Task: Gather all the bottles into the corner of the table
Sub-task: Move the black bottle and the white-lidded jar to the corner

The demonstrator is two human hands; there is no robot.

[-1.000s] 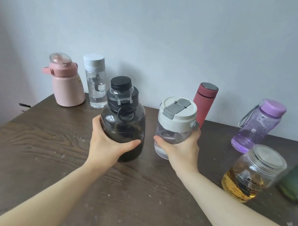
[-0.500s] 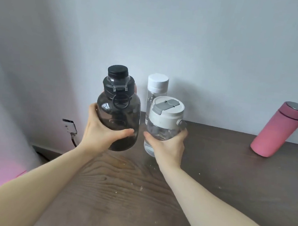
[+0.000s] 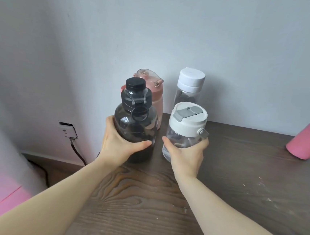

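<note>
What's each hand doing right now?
Left hand: closed around the dark smoky bottle.
Right hand: closed around the clear white-lidded bottle.

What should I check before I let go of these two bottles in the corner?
1. Left hand has a firm grip on the dark bottle: ok.
2. Right hand has a firm grip on the clear bottle with the white lid: ok.
3. Both bottles upright: ok.
4. Both bottoms resting flat on the table: cannot tell.
5. Dark bottle clear of the pink bottle behind it: cannot tell, they overlap.
6. All bottles gathered: not ok, the pink flask stands apart at the right.
</note>
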